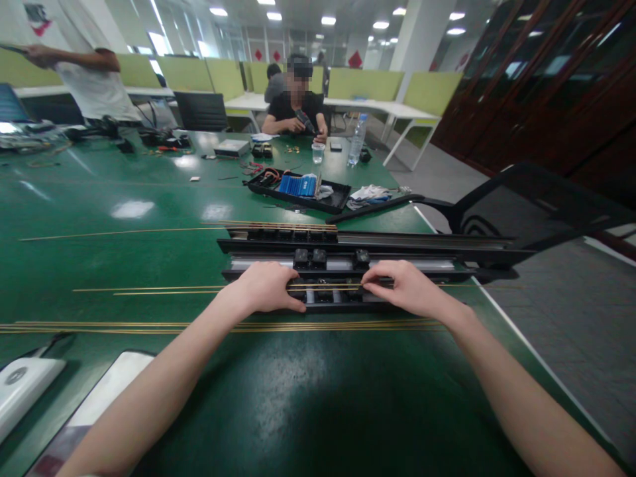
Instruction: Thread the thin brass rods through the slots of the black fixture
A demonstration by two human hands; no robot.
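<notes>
- Brass-coloured thin rods (338, 287), lying lengthwise along the nearest black rail (342, 307), running from well out on the left, beneath one hand and up to the other.
- With the right hand (410, 288): pinches the rods above the rail, thumb and forefinger tips closed together, remaining fingers curled behind.
- With the left hand (265, 286): straddles the same rail, thumb well apart from the fingers, thumb at the near edge, rods passing through the gap; cannot tell whether gripping or only resting.
- Inside the nearest rail, between both hands: small black blocks (325, 293) under the rods.
- Just beyond: a middle rail (340, 262) with three black blocks standing in or on it, then a far rail (422, 240) with more rods along its left part.
- On the near side: a loose bundle of rods (318, 326), flat on the green table (308, 391).
- Farther off: a black tray (342, 195) with blue packs (298, 185), a clear bottle (356, 140), and a seated person (293, 116) holding a dark tool (305, 121).
</notes>
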